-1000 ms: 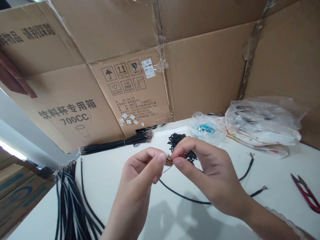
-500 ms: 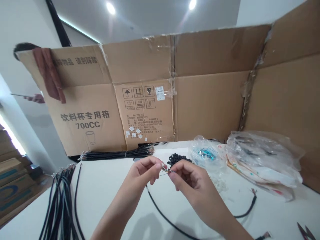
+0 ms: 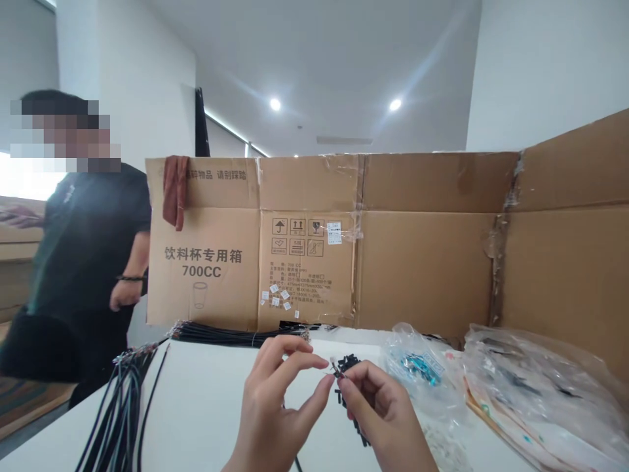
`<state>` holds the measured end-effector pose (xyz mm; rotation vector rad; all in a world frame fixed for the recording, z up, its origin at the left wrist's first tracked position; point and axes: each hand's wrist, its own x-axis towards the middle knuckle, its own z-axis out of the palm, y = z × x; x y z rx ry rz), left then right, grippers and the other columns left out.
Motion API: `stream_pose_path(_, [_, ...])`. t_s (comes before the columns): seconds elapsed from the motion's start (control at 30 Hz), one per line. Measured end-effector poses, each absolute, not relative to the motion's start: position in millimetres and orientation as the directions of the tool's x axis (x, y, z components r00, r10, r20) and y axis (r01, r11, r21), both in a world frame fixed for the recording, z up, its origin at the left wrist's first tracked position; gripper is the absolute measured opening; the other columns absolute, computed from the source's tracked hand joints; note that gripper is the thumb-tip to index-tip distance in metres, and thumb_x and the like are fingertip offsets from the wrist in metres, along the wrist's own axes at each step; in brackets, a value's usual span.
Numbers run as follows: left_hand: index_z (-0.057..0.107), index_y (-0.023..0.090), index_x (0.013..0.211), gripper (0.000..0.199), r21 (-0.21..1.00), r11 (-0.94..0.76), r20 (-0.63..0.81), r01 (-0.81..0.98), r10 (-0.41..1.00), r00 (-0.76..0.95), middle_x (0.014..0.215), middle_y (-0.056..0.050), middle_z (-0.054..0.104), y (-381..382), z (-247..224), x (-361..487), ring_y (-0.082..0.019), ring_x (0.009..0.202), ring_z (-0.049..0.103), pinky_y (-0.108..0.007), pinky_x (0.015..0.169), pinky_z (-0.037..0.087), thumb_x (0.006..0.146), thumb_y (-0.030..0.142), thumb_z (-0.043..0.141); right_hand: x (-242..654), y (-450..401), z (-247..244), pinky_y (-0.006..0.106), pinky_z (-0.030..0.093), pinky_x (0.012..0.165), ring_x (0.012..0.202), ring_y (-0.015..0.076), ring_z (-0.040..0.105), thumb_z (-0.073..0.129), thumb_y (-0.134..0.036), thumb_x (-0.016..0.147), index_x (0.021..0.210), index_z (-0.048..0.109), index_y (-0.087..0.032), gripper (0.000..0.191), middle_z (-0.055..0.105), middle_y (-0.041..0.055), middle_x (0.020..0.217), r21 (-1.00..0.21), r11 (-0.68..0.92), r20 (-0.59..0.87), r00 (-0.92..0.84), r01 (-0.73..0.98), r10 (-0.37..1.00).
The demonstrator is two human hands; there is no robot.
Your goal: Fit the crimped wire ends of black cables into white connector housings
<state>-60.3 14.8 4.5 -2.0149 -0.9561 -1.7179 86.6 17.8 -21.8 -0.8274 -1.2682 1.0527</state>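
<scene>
My right hand [image 3: 386, 413] pinches the stripped end of a black cable between thumb and forefinger. Thin bared wires [image 3: 336, 371] stick out from that pinch towards the left. Beside them is my left hand [image 3: 285, 400], its thumb and forefinger spread slightly apart at the wire tips. A short piece of black cable [image 3: 298, 464] shows below, between my forearms; the rest is out of view. Small black tube-like pieces [image 3: 350, 362] lie in a pile behind and under my right hand, partly hidden by it.
Bundles of black cables lie at the left [image 3: 118, 406] and along the back [image 3: 221, 333]. A plastic bag with blue parts [image 3: 420, 368], loose whitish pieces [image 3: 442, 447] and larger clear bags [image 3: 535, 373] are on the right. Cardboard walls [image 3: 422, 262] enclose the table; a person [image 3: 93, 249] stands beyond, left.
My view has tilted up and swung left, bringing the person into sight. My left fingers have parted from their pinch on the wires; my right hand keeps its hold.
</scene>
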Motion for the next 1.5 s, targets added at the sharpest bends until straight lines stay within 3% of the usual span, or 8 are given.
stream_pose_path(0.3, [0.069,0.024,0.077,0.009,0.306,-0.728,0.934,0.613,0.354,-0.046,0.082,-0.004,0.065,11.1,11.4,-74.1,-0.016,0.070,0.062,-0.022,0.055,0.046,0.085,0.020,0.066,55.3,17.1,-14.7,0.016,0.008,0.041,0.043,0.0006,0.018,0.074,-0.078,0.061,0.075,0.055,-0.015,0.068,0.041,-0.0059,0.053,-0.920,0.248,0.305,-0.155,-0.304,0.940])
stream_pose_path(0.5, [0.063,0.022,0.074,0.015,0.456,-0.744,0.888,0.489,0.415,-0.197,0.087,-0.007,0.060,11.8,19.0,-93.0,-0.020,0.077,0.059,-0.025,0.063,0.047,0.088,0.022,0.059,18.2,19.9,2.4,0.016,0.019,0.041,0.042,0.0016,0.027,0.074,-0.076,0.063,0.080,0.053,-0.015,0.067,0.045,-0.0062,0.056,-0.879,0.208,0.357,-0.303,-0.429,0.884])
stream_pose_path(0.63, [0.063,0.022,0.076,0.014,0.487,-0.733,0.873,0.475,0.396,-0.284,0.089,-0.006,0.055,19.2,21.4,-115.8,-0.021,0.082,0.055,-0.027,0.070,0.045,0.088,0.029,0.061,-9.0,26.5,7.0,0.017,0.025,0.044,0.046,0.0035,0.033,0.074,-0.075,0.063,0.080,0.055,-0.015,0.066,0.049,-0.0048,0.057,-0.863,0.171,0.388,-0.408,-0.475,0.826])
stream_pose_path(0.9, [0.061,0.024,0.093,0.025,0.624,-0.703,0.731,0.340,0.371,-0.573,0.083,0.001,0.056,19.2,27.3,-165.0,-0.013,0.065,0.048,-0.023,0.064,0.042,0.088,0.049,0.064,-55.3,37.5,8.2,0.019,0.031,0.050,0.046,0.0061,0.042,0.074,-0.076,0.061,0.077,0.060,-0.010,0.069,0.054,-0.0009,0.055,-0.875,0.031,0.384,-0.654,-0.483,0.651])
stream_pose_path(1.07, [0.062,0.023,0.091,0.036,0.674,-0.731,0.566,0.110,0.414,-0.713,0.080,0.003,0.060,12.4,35.8,-172.3,-0.010,0.066,0.052,-0.016,0.059,0.045,0.072,0.047,0.081,-82.4,39.4,11.4,0.018,0.022,0.046,0.045,0.0039,0.033,0.075,-0.077,0.059,0.078,0.058,-0.012,0.070,0.048,-0.0043,0.054,-0.821,0.003,0.445,-0.636,-0.570,0.630])
stream_pose_path(1.23, [0.066,0.017,0.083,0.028,0.702,-0.690,0.366,-0.177,0.562,-0.742,0.077,-0.002,0.063,12.2,38.7,-163.1,-0.012,0.068,0.061,-0.017,0.059,0.052,0.069,0.039,0.076,-103.3,35.9,10.2,0.019,0.020,0.045,0.044,0.0040,0.029,0.076,-0.079,0.055,0.076,0.056,-0.014,0.070,0.045,-0.0051,0.052,-0.760,-0.063,0.461,-0.605,-0.647,0.649])
stream_pose_path(1.37, [0.063,0.016,0.068,0.022,0.691,-0.671,0.319,-0.268,0.616,-0.720,0.068,-0.002,0.060,13.7,38.8,-151.8,-0.010,0.062,0.059,-0.017,0.058,0.052,0.064,0.036,0.071,-108.1,31.7,7.7,0.018,0.023,0.047,0.047,0.0055,0.032,0.078,-0.075,0.057,0.078,0.061,-0.013,0.067,0.044,-0.0048,0.051,-0.722,-0.113,0.424,-0.566,-0.683,0.707])
stream_pose_path(1.5, [0.062,0.015,0.065,0.021,0.698,-0.684,0.353,-0.213,0.587,-0.729,0.064,-0.001,0.058,14.7,38.6,-143.2,-0.009,0.058,0.056,-0.016,0.055,0.050,0.062,0.035,0.070,-102.9,26.8,6.9,0.020,0.039,0.056,0.056,0.0075,0.044,0.078,-0.063,0.068,0.107,0.067,-0.015,0.063,0.060,0.0001,0.073,-0.714,-0.141,0.379,-0.548,-0.686,0.746])
